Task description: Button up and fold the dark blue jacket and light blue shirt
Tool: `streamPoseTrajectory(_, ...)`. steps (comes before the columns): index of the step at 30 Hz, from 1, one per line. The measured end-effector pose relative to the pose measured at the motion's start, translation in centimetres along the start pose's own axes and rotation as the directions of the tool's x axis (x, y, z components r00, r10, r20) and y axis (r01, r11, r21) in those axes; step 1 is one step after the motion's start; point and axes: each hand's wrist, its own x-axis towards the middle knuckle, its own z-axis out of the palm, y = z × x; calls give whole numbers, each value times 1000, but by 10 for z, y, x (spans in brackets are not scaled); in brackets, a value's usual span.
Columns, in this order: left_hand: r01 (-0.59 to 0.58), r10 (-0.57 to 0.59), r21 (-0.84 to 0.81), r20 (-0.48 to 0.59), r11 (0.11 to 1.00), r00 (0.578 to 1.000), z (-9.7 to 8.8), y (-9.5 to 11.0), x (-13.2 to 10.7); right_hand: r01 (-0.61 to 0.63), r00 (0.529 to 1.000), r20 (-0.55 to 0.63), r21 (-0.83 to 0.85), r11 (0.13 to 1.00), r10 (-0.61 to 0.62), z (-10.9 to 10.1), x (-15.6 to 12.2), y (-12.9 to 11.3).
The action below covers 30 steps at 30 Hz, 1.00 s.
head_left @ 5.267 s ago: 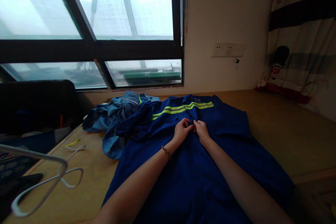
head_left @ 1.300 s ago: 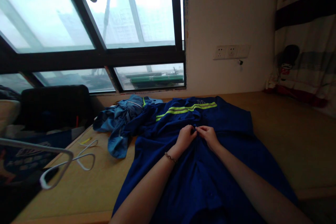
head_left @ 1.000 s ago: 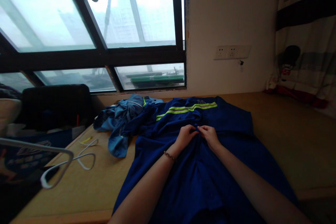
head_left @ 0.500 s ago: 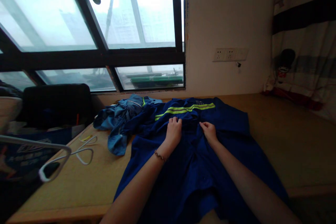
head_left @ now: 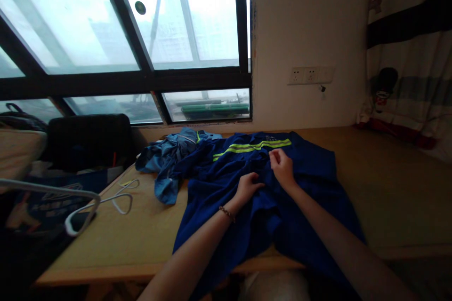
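Note:
A dark blue work jacket (head_left: 310, 188) with a yellow-green and grey reflective stripe lies spread over the table, its lower edge hanging past the front. My left hand (head_left: 246, 189), with a beaded bracelet at the wrist, rests low on the jacket's middle front. Its fingers are curled at a fold of the cloth, the thumb stretched beside them. Just below the stripe is my right hand (head_left: 281, 165), higher and further right. Thumb and fingertips are pinched together there; whatever lies between them is too small to make out.
A crumpled lighter blue garment (head_left: 165, 190) lies left of the jacket. White cable-like loops (head_left: 122, 202) lie at the table's (head_left: 134, 240) left side. A window (head_left: 190, 23) and wall sockets (head_left: 307, 75) are behind, a curtain (head_left: 406, 56) at right.
My right hand has moved up towards the stripe. My left hand has shifted down and right along the jacket front. The jacket's lower part has shifted, baring the table's front edge.

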Motion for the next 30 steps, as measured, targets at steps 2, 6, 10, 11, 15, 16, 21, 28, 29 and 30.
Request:
streamPoseTrajectory(2, -10, 8, -102, -20, 995, 1000, -6, -4, 14, 23, 977, 209, 42, 999, -32, 6, -8, -4)
streamPoseTrajectory(6, 15, -9, -257, 28, 966, 1000, -13, -8, 23, -64, 969, 239, -15, 998, 65, 22, -26, 25)
streamPoseTrajectory(10, 66, 4, -388, 177, 919, 984, -19, -13, 18, -197, 939, 299, 61, 979, 170, 25, -30, 52)
streamPoseTrajectory(11, 81, 7, -419, 205, 904, 979, -20, -14, 16, -212, 931, 321, 84, 974, 174, 24, -29, 53)
streamPoseTrajectory(15, 89, 1, -446, 199, 891, 980, -24, -18, 10, -157, 919, 374, 51, 986, 126, 21, -29, 41)
streamPoseTrajectory(16, 72, 9, -431, 182, 900, 983, -24, -18, 9, -130, 911, 397, 27, 991, 109, 20, -30, 37)
streamPoseTrajectory(21, -33, 58, -311, 71, 950, 996, -23, -15, 3, -19, 868, 496, -40, 999, 37, 20, -34, 29)
streamPoseTrajectory(28, -99, 99, -110, -1, 989, 995, -30, -5, -1, -107, 803, 593, 40, 993, 62, 18, -30, 33)
streamPoseTrajectory(29, -90, 88, -53, -30, 995, 996, -31, -5, -2, -139, 788, 611, 58, 989, 75, 18, -30, 33)
streamPoseTrajectory(30, -71, 71, -1, -54, 997, 996, -31, -5, -3, -172, 778, 621, 69, 983, 93, 17, -29, 33)
